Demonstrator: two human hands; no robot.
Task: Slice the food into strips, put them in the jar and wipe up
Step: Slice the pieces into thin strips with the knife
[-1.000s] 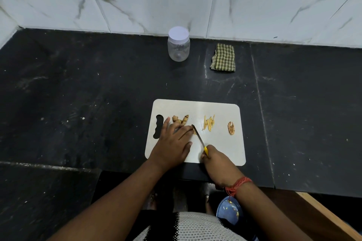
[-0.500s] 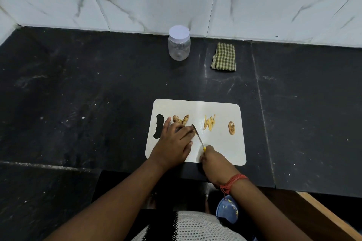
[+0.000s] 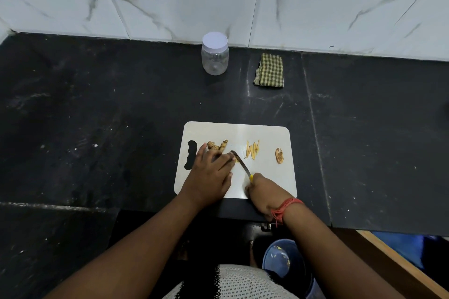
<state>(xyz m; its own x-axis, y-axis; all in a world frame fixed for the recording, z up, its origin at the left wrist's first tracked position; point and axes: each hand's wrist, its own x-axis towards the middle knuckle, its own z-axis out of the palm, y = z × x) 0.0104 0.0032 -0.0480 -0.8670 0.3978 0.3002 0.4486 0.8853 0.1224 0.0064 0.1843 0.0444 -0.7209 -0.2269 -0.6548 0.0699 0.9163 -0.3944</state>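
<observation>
A white cutting board [image 3: 264, 133] lies on the black counter. On its left part sits a knobbly piece of ginger [image 3: 218, 146]; my left hand [image 3: 209, 175] presses down on it with the fingertips at the cut end. My right hand [image 3: 263, 192] grips a small knife [image 3: 240, 162] with a yellow handle, its blade angled up-left and touching the ginger by my left fingertips. A few yellow strips [image 3: 252, 150] lie mid-board, and a peel scrap [image 3: 279, 155] lies at the right. A clear jar [image 3: 215, 54] with its white lid on stands by the back wall.
A folded green checked cloth [image 3: 269, 70] lies to the right of the jar, near the marble wall. A blue bin [image 3: 284, 262] stands on the floor below the counter's front edge. A wooden edge [image 3: 398, 264] runs at lower right.
The hands have barely moved; the knife blade has shifted slightly against the ginger beside my left fingertips. The strips and scrap lie where they were.
</observation>
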